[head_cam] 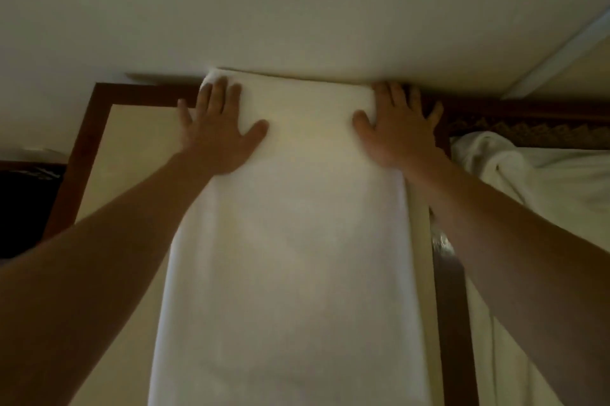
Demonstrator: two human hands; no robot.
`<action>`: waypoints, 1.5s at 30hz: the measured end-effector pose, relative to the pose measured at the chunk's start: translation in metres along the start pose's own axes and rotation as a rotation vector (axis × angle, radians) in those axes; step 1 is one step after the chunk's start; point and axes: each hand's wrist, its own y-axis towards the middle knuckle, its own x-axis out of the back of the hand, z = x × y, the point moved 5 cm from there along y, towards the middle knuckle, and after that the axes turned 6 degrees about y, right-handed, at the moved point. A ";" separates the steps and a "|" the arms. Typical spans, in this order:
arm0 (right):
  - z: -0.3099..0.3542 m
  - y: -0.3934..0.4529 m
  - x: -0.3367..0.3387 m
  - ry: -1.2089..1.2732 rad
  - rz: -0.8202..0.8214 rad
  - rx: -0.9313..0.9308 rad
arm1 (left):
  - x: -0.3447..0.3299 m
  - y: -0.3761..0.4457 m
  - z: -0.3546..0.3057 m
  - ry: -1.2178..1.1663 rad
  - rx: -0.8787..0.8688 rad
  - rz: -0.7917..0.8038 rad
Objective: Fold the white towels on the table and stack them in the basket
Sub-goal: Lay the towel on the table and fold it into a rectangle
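Observation:
A long white towel (290, 240) lies flat along the table (132, 148), reaching from the bottom of the view to the far edge by the wall. My left hand (219, 128) presses flat on the towel's far left corner, fingers spread. On the far right corner my right hand (399, 128) lies flat, its outer fingers over the towel's edge onto the dark wooden frame. No basket is in view.
The table has a cream top and a dark brown wooden frame (452, 306). A heap of crumpled white towels (528, 181) lies to the right. A pale wall (297, 9) rises directly behind the table. A dark area (23, 201) sits at the left.

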 end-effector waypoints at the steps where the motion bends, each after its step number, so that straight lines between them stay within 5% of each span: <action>1: 0.003 0.008 0.005 -0.004 -0.009 -0.011 | 0.005 0.010 0.001 0.003 0.012 -0.008; 6: 0.005 0.040 0.009 0.122 -0.010 -0.070 | 0.019 0.060 0.003 -0.073 0.069 0.107; 9: -0.007 0.032 0.013 0.440 -0.256 -0.037 | 0.022 0.065 0.023 -0.546 0.174 0.122; 12: -0.033 -0.001 0.030 0.808 -0.492 -0.020 | 0.028 0.027 0.060 -0.829 0.279 -0.069; 15: -0.043 -0.053 0.024 0.819 -0.379 -0.062 | 0.020 -0.054 0.076 -1.074 0.332 -0.180; 19: -0.048 -0.175 -0.006 0.763 -0.287 -0.041 | -0.020 -0.182 0.085 -1.071 0.301 -0.169; 25: -0.055 -0.380 -0.054 0.591 -0.186 -0.010 | -0.047 -0.377 0.075 -0.815 0.356 -0.014; 30: -0.051 -0.490 -0.073 0.489 -0.353 -0.099 | -0.058 -0.483 0.068 -0.648 0.253 -0.131; 35: -0.045 -0.524 -0.087 0.522 -0.258 -0.389 | -0.083 -0.511 0.079 -1.209 0.816 0.012; 39: -0.050 -0.518 -0.105 0.875 -0.182 -0.521 | -0.108 -0.494 0.076 -1.513 0.770 0.260; 45: -0.048 -0.520 -0.103 1.001 -0.194 -0.509 | -0.108 -0.490 0.079 -1.600 0.605 0.327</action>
